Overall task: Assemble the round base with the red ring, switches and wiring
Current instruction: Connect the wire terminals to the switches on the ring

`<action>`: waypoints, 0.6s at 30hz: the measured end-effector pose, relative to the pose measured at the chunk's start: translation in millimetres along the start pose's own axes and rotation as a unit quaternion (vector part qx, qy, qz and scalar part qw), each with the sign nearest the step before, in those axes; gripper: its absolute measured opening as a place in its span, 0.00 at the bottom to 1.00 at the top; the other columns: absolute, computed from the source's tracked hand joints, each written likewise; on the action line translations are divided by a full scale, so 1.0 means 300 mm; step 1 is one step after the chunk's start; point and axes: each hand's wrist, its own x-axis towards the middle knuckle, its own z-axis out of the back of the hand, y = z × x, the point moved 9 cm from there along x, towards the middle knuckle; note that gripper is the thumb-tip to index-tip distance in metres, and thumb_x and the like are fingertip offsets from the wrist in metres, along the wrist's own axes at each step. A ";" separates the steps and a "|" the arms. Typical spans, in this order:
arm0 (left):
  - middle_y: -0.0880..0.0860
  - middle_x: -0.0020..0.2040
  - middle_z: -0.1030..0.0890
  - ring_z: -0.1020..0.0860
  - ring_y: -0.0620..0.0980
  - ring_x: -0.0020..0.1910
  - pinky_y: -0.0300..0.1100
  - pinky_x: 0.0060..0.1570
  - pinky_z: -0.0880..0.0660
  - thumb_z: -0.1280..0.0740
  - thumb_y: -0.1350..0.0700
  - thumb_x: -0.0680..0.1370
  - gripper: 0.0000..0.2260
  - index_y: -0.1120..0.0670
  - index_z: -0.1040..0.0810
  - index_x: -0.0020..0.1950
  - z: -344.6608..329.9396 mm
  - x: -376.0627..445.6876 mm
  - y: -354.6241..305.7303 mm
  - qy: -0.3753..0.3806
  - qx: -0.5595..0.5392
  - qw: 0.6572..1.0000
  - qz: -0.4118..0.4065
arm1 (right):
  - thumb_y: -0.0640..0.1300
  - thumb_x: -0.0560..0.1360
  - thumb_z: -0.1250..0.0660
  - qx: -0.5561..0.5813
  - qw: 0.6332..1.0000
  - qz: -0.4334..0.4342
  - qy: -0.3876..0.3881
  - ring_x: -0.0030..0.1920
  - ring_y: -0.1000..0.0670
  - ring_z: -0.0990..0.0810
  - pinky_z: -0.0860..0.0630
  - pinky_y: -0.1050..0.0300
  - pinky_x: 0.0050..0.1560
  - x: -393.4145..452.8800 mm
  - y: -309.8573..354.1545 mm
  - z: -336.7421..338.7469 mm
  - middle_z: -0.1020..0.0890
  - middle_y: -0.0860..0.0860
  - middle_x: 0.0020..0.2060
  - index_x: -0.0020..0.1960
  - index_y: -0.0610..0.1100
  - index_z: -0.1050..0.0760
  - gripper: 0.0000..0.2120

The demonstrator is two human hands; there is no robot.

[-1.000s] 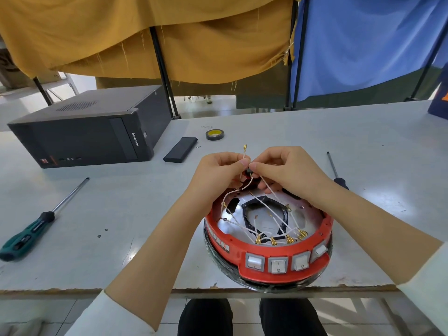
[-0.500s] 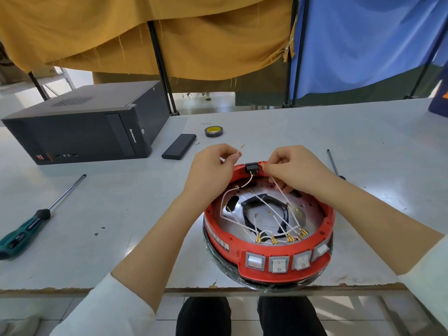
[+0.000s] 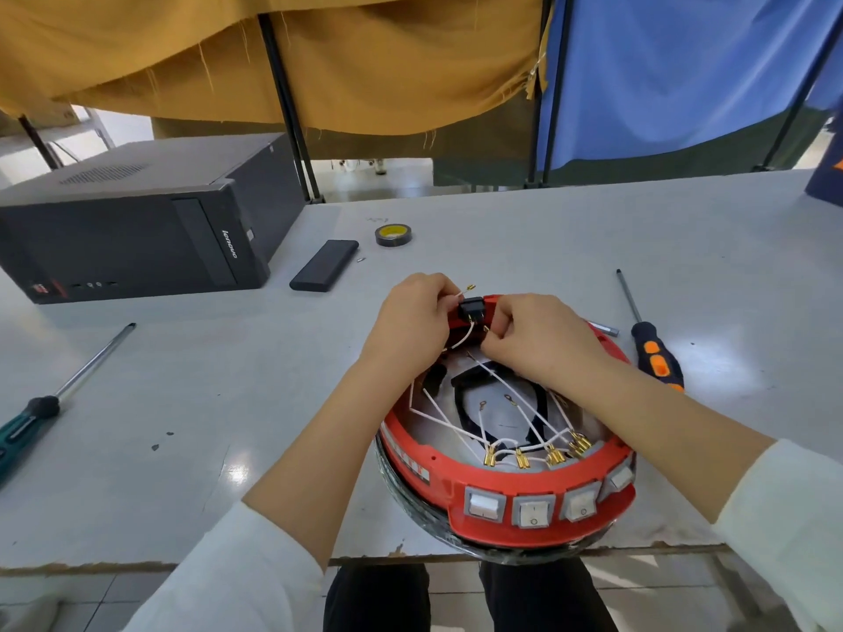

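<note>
The round base with its red ring (image 3: 497,522) sits at the table's front edge. Several white rocker switches (image 3: 531,513) line its near side, with brass terminals and white wires (image 3: 451,426) behind them. A black switch (image 3: 471,308) sits in the ring's far side. My left hand (image 3: 410,326) pinches a white wire with a brass terminal (image 3: 469,289) just left of that switch. My right hand (image 3: 543,339) pinches another wire end right below the switch.
A black computer case (image 3: 137,239) stands at the left. A black flat device (image 3: 325,271) and a tape roll (image 3: 393,234) lie behind the base. A green-handled screwdriver (image 3: 41,412) lies left, an orange-black screwdriver (image 3: 652,353) right.
Both hands have parted a little around the black switch. The left hand's wire terminal moved left of the switch, and the right hand dropped its wire end to just below it.
</note>
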 end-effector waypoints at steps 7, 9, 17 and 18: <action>0.54 0.52 0.21 0.26 0.50 0.52 0.35 0.44 0.38 0.39 0.57 0.81 0.08 0.55 0.20 0.52 -0.003 0.009 0.023 -0.013 -0.010 1.000 0.014 | 0.48 0.67 0.34 -0.016 1.000 0.016 -0.015 0.36 0.52 0.25 0.35 0.61 0.30 0.009 0.014 -0.015 0.22 0.55 0.32 0.37 0.49 0.27 0.03; 0.54 0.52 0.22 0.26 0.50 0.52 0.34 0.44 0.38 0.39 0.57 0.81 0.08 0.54 0.20 0.52 -0.002 0.009 0.026 -0.018 -0.014 1.000 0.013 | 0.48 0.67 0.34 -0.018 1.000 0.015 -0.012 0.36 0.51 0.24 0.35 0.61 0.30 0.011 0.014 -0.019 0.22 0.54 0.33 0.37 0.49 0.26 0.03; 0.51 0.51 0.22 0.28 0.46 0.50 0.32 0.41 0.40 0.38 0.56 0.81 0.07 0.53 0.20 0.51 0.000 0.011 0.037 -0.018 -0.026 0.999 0.016 | 0.47 0.67 0.34 -0.017 1.000 0.016 -0.007 0.37 0.50 0.24 0.35 0.60 0.30 0.012 0.012 -0.023 0.22 0.53 0.32 0.37 0.48 0.27 0.04; 0.51 0.51 0.21 0.28 0.46 0.50 0.32 0.42 0.40 0.38 0.57 0.80 0.07 0.53 0.20 0.51 0.001 0.012 0.037 -0.018 -0.027 0.999 0.016 | 0.47 0.67 0.34 -0.018 1.000 0.015 -0.008 0.37 0.50 0.24 0.35 0.60 0.30 0.013 0.012 -0.022 0.22 0.53 0.32 0.37 0.48 0.27 0.03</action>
